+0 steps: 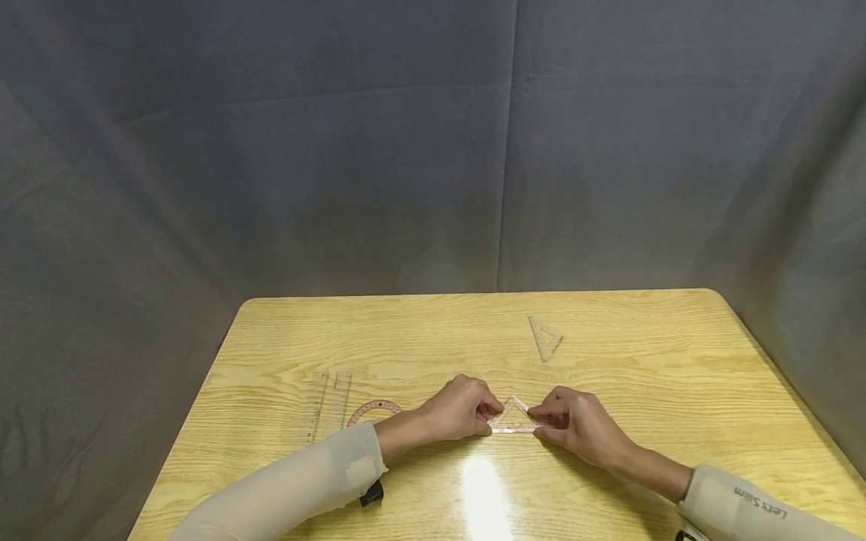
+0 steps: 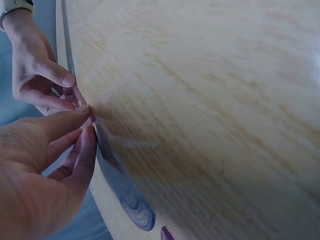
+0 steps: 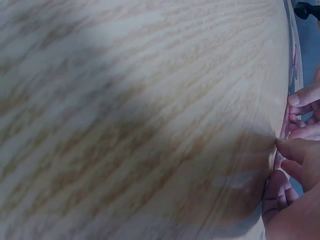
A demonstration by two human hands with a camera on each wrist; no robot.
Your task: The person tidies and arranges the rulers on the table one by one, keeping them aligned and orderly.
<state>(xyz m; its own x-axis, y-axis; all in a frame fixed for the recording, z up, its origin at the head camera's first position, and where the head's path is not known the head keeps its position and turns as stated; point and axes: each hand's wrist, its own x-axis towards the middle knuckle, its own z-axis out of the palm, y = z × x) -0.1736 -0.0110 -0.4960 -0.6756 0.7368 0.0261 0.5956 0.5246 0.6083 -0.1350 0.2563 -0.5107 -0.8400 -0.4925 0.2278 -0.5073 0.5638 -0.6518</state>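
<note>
A clear triangular set square with pinkish markings [image 1: 512, 430] lies flat near the middle of the wooden table, its point facing the far side. My left hand [image 1: 463, 409] pinches its left corner between thumb and fingers. On the opposite corner, my right hand [image 1: 585, 424] grips it the same way. From the left wrist, the left hand [image 2: 50, 170] shows large in front, with the right hand [image 2: 37, 65] just beyond. The right wrist view catches both hands at its right edge, and the set square there is mostly hidden by fingers.
Farther back lies a second clear set square [image 1: 541, 342]. Left of my left hand, a reddish protractor [image 1: 372, 406] is partly covered by my forearm. Two clear rulers [image 1: 316, 409] lie side by side beyond it. A grey curtain [image 1: 406, 150] hangs behind the table [image 1: 643, 323].
</note>
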